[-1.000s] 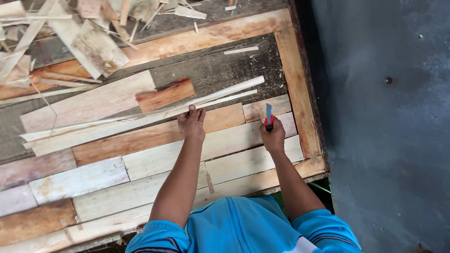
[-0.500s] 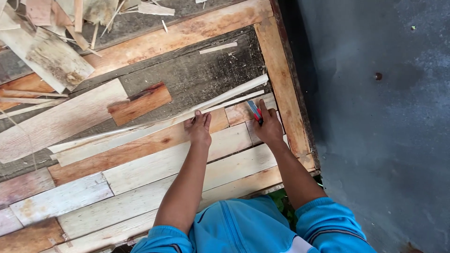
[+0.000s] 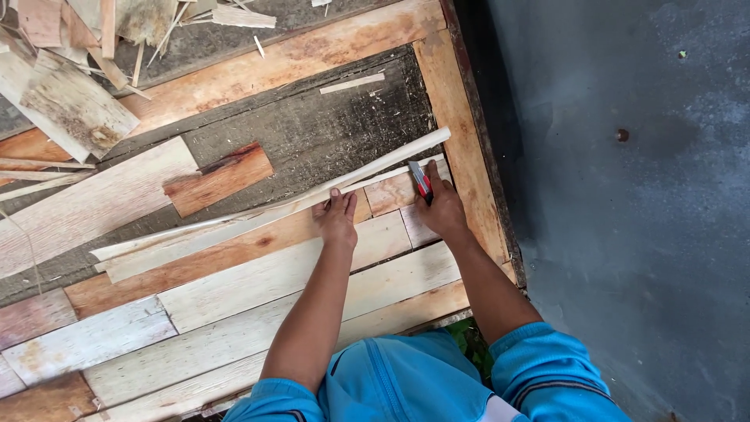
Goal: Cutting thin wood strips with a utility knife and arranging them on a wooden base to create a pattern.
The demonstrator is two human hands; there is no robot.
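My left hand [image 3: 337, 216] presses flat on a long pale wood strip [image 3: 266, 209] that runs diagonally across the board surface, from lower left up to the right. My right hand [image 3: 442, 206] grips a red utility knife [image 3: 420, 179], its tip near the right end of that strip. Both hands rest on light planks [image 3: 258, 281] laid side by side. Blue sleeves show at the bottom edge.
A short reddish wood block [image 3: 220, 180] lies on the dark panel [image 3: 312, 129]. A wide pale board [image 3: 86, 207] lies at the left. Offcuts and slivers [image 3: 78, 70] pile at the top left. A grey concrete floor [image 3: 641, 195] lies to the right of the frame edge [image 3: 461, 125].
The view has shifted, so the boards sit further right. My right hand with the knife has moved up along the strip toward its right end; my left hand still presses on it.
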